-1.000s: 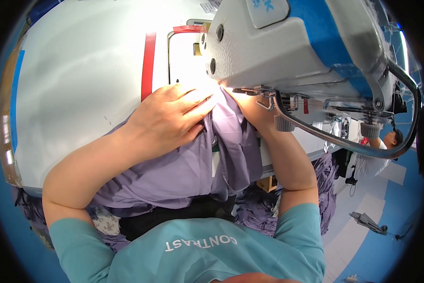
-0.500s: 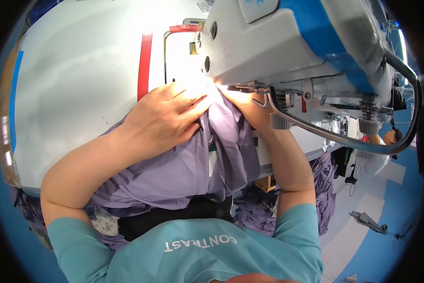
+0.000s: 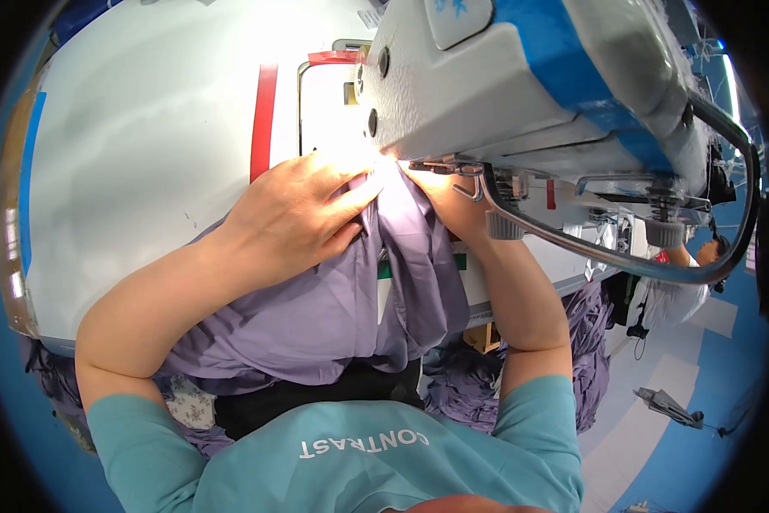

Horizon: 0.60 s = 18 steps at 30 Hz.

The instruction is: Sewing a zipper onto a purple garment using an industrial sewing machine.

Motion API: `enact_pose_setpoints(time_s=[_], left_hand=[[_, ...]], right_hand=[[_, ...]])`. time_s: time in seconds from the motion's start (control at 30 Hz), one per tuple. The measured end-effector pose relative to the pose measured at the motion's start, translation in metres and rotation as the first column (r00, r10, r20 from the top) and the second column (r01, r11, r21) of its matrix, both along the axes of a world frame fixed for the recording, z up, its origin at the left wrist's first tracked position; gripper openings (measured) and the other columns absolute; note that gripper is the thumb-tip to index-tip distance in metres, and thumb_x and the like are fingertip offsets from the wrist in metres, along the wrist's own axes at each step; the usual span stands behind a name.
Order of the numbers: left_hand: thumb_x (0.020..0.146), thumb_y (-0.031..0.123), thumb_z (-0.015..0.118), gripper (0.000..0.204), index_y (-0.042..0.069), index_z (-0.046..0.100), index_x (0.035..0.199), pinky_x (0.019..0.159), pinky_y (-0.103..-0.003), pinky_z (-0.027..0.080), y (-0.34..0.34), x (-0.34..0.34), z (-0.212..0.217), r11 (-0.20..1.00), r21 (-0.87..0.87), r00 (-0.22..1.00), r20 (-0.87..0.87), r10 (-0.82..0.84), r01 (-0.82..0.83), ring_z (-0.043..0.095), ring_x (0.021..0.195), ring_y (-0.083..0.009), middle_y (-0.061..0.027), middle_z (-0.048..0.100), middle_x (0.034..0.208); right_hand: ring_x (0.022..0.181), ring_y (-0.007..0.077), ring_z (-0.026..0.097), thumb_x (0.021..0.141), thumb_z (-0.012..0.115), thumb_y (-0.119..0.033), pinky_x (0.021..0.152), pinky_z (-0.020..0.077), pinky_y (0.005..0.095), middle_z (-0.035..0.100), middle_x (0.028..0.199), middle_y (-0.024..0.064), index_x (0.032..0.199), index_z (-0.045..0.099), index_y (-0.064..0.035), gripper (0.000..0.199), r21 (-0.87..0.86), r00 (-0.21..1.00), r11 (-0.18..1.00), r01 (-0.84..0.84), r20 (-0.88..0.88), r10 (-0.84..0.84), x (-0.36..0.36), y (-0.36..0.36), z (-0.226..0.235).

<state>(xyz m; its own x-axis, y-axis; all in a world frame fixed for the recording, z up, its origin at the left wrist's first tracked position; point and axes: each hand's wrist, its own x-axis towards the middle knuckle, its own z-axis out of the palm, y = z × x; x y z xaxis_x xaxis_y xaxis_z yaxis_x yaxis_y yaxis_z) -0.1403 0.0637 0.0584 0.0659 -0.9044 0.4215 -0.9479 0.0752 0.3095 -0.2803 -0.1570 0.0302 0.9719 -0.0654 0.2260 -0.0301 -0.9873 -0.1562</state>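
The white counter (image 3: 145, 171) fills our upper left, a white-and-blue sewing machine (image 3: 478, 103) our upper right. Purple cloth (image 3: 316, 312) bunches at the frame's centre, draping over the counter's lower edge. We lay our left hand (image 3: 290, 205) on it, our right hand (image 3: 454, 201) by its right edge; through glare we cannot tell whether either grip is clamped.
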Motion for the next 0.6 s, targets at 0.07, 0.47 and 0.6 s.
enact_pose_setpoints(time_s=[0.07, 0.47, 0.6], left_hand=[[0.076, 0.017, 0.073, 0.047, 0.009, 0.061, 0.120, 0.085, -0.036, 0.051, 0.002, 0.000, -0.002, 0.998, 0.061, 0.999, -0.036, 0.013, -0.011, 0.058, 0.101, -0.0241, -0.0062, 0.056, 0.117], [0.075, 0.007, 0.072, 0.062, 0.001, 0.051, 0.133, 0.106, -0.045, 0.041, 0.049, -0.026, 0.033, 0.977, 0.184, 0.993, -0.033, 0.116, -0.108, 0.046, 0.129, -0.0369, -0.0162, 0.049, 0.136], [0.077, 0.011, 0.072, 0.080, -0.001, 0.035, 0.147, 0.115, -0.056, 0.023, 0.147, -0.063, 0.055, 0.896, 0.423, 0.939, -0.237, 0.251, -0.133, 0.024, 0.145, -0.0434, -0.0249, 0.026, 0.155]], right_hand=[[0.091, 0.0226, 0.069, 0.088, 0.066, -0.016, 0.081, 0.0535, 0.0342, 0.072, 0.101, 0.0064, 0.106, 0.073, -0.0131, 0.019, -0.019, 1.000, 1.000, 0.015, -0.006, -0.015, -0.004, -0.006, -0.009], [0.085, 0.0302, 0.068, 0.088, 0.067, -0.006, 0.077, 0.0566, 0.0402, 0.069, 0.099, 0.0173, 0.103, 0.065, -0.0007, 0.017, 0.401, 0.937, 0.891, -0.211, 0.342, 0.067, -0.052, 0.061, 0.049], [0.086, 0.0317, 0.067, 0.085, 0.068, -0.012, 0.084, 0.0573, 0.0407, 0.066, 0.089, 0.0156, 0.084, 0.065, -0.0036, 0.009, 0.689, 0.741, 0.367, -0.625, 0.375, 0.557, -0.122, 0.150, 0.024]])
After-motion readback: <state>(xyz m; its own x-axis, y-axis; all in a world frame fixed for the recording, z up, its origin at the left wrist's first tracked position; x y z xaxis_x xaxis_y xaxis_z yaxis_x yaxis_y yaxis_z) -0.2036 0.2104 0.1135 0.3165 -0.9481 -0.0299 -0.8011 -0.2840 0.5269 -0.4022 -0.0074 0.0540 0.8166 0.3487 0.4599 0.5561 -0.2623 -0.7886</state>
